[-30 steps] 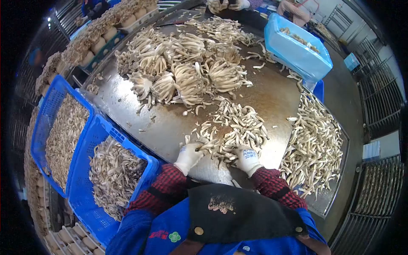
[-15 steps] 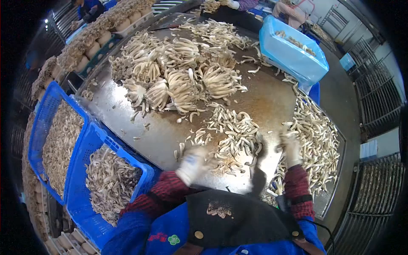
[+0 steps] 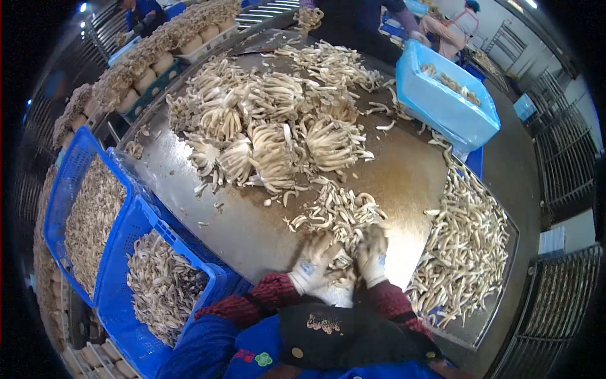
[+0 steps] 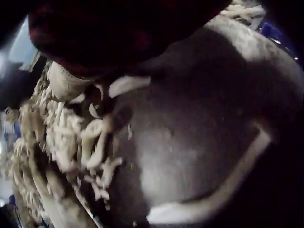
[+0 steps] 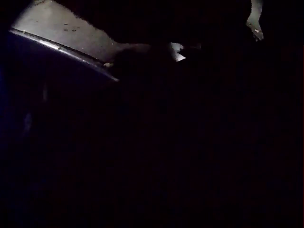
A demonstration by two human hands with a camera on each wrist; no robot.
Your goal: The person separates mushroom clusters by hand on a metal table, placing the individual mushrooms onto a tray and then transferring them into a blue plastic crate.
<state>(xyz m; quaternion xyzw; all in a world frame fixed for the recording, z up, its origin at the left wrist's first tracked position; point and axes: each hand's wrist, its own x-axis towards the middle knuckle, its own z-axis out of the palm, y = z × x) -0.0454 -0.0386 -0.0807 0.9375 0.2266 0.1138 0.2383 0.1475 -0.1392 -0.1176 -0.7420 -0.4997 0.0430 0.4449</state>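
In the head view my gloved left hand (image 3: 312,262) and gloved right hand (image 3: 372,254) stand on either side of the near end of a small heap of loose mushrooms (image 3: 344,208) on the metal table. The fingers of both hands point away from my body, blurred by motion, and touch the heap's sides. A few mushrooms lie between the palms. The left wrist view has a single long mushroom (image 4: 232,185) on the bare metal beside loose pieces. Darkness fills most of the right wrist view.
Large mushroom clusters (image 3: 271,126) are piled farther back. Loose mushrooms cover the right-hand tray (image 3: 464,246). Blue crates (image 3: 218,287) with mushroom pieces stand at the left. A box lined with blue plastic (image 3: 448,104) is at the back right. Another person (image 3: 363,19) works across the table.
The right hand went out to the right-hand mushrooms and came back to the small heap. The left hand has moved right and nearer my body. The heap is narrower now, between both hands.
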